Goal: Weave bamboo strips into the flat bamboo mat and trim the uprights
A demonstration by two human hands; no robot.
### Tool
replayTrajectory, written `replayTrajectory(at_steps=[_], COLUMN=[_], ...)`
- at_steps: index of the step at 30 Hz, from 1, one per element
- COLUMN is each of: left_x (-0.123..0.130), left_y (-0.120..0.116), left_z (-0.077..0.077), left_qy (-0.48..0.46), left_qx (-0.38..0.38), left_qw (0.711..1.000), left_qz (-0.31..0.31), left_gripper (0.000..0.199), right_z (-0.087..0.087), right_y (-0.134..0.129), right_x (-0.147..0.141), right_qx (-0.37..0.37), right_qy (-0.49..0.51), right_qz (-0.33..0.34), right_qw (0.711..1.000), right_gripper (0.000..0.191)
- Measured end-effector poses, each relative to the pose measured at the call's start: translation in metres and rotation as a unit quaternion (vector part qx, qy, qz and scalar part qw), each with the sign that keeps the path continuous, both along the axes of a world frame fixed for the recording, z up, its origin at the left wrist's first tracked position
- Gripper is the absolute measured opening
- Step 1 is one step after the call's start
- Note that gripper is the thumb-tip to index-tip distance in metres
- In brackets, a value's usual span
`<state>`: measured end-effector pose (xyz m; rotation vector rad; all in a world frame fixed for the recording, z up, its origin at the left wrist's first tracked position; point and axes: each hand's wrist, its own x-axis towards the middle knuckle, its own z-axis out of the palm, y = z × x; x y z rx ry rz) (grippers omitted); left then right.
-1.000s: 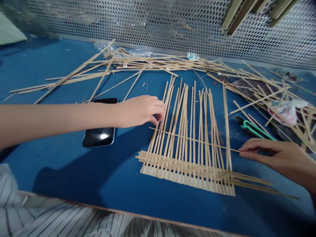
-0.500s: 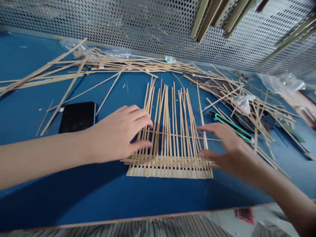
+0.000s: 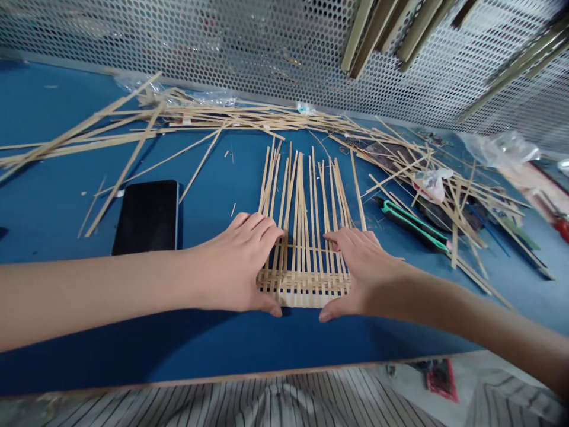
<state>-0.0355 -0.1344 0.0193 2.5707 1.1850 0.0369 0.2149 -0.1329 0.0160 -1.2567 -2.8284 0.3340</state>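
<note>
A partly woven mat of pale flat strips (image 3: 306,284), which look like bamboo, lies on the blue table, its long loose ends fanning away from me. Its near part is tightly interlaced, and a thin cross strip (image 3: 306,248) runs through the loose ends a little farther up. My left hand (image 3: 255,261) grips the mat's left side, thumb at the near edge and bent fingers by the cross strip. On the right side my right hand (image 3: 355,267) holds it the same way. Both palms hide the mat's side edges.
A black-screened phone (image 3: 146,216) lies left of the mat. To the right rests a green and black utility knife (image 3: 413,225). Loose strips (image 3: 258,118) are heaped along the perforated metal panel (image 3: 267,53), with plastic bags (image 3: 502,148) at the right.
Both hands were spread above the mat's sides; they have come down and inward, and now hold its two sides with thumbs at the near edge. The view has shifted slightly.
</note>
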Motion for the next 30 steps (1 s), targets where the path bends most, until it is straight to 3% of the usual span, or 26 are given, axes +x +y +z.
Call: replayTrajectory(at_steps=[6,9,19,30], left_x=[-0.001,-0.002,-0.001,0.010], left_y=[-0.011,-0.009,-0.019,-0.016], left_z=[0.003,0.004,0.002,0.005], left_qy=[-0.010,-0.027,-0.048,0.000], left_qx=[-0.014,-0.021,-0.038,-0.030], left_qw=[1.000,0.999,0.997,0.998], left_qz=[0.004,0.015,0.036,0.046], left_gripper=[0.086,0.082,0.078,0.072], right_z=[0.001,0.001,0.006,0.004], right_y=[-0.007,-0.006,-0.024,-0.020], right_x=[0.003,-0.002,-0.009,-0.022], right_qx=[0.013,-0.006,-0.016,0.001], right_qy=[0.054,0.059,0.062,0.037], right_qz=[0.031,0.005,0.010,-0.045], right_qw=[0.998,0.998,0.998,0.998], right_gripper=[0.092,0.088,0.101,0.075])
